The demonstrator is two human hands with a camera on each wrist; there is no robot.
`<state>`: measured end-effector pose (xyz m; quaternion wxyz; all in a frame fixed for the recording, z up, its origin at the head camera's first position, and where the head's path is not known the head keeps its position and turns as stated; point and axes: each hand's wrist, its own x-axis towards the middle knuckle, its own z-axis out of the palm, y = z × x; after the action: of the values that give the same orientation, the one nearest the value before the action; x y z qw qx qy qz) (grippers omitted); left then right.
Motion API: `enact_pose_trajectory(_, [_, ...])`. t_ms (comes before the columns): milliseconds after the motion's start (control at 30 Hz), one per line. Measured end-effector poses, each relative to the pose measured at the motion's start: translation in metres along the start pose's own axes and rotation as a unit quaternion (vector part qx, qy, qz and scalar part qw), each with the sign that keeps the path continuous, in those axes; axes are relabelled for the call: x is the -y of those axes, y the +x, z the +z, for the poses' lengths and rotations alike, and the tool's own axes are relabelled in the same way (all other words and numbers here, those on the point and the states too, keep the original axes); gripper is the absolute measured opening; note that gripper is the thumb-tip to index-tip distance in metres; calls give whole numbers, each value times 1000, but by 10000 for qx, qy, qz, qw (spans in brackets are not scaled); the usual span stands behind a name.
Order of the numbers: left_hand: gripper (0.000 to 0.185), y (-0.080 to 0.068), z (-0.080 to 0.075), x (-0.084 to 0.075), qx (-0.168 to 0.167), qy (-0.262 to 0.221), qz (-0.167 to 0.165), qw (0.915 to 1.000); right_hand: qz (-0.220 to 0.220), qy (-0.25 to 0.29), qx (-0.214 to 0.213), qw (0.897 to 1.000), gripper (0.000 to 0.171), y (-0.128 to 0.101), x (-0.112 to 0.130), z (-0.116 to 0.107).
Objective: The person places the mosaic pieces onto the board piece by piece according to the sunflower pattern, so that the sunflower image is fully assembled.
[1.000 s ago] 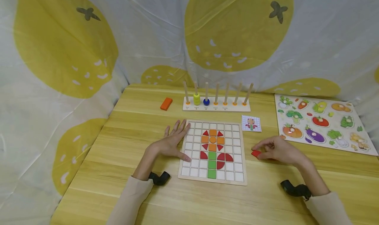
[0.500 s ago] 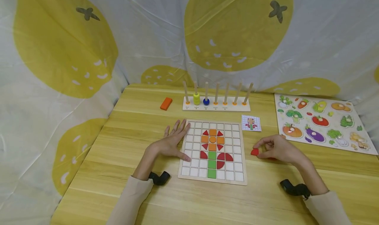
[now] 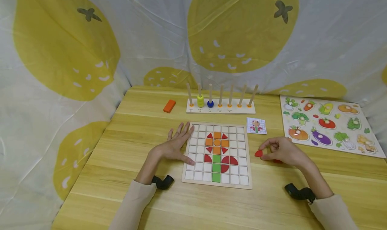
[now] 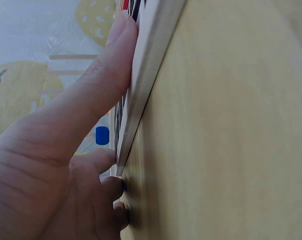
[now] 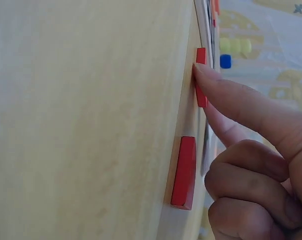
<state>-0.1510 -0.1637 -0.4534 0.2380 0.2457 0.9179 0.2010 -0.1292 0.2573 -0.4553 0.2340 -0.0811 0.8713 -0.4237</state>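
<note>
The red piece point(image 3: 258, 153) sits pinched at my right hand's point(image 3: 282, 151) fingertips on the table, just right of the grid board point(image 3: 246, 186). My left hand point(image 3: 175, 146) lies flat, fingers straight, steadying the board's far edge. I'd lift cleanly, keeping it level.

A makeshift recording corner set up for children's play: a pale wooden table point(image 3: 145, 122) stood against a draped white cloth printed with large yellow lemons point(image 3: 242, 31). Educational toys covered it, among them a grid pattern board point(image 3: 217, 186), a rod-and-bead counting rack point(image 3: 220, 109), a vegetable peg puzzle point(image 3: 328, 125) and a small pattern card point(image 3: 256, 125).
</note>
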Motion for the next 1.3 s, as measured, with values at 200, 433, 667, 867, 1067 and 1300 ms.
enact_pose_trajectory(200, [129,0,0,0,6,41,29,10000,-25,-317,-273,9991,29,0,5,0])
enact_pose_trajectory(433, [129,-1,0,0,-9,59,33,10000,-147,-356,-386,9985,27,3,29,6])
enact_pose_trajectory(667, [129,0,0,-1,24,30,2,10000,-585,-132,-231,9979,23,16,64,42])
enact_pose_trajectory(867, [128,0,-1,-1,50,-26,-18,10000,-684,190,79,9974,20,35,96,87])
enact_pose_trajectory(1067, [128,1,0,-1,44,-15,2,10000,-801,46,-42,9968,20,50,119,119])
enact_pose_trajectory(1300, [128,1,-1,-1,70,-15,-42,10000,-681,-135,-17,9976,21,57,126,135])
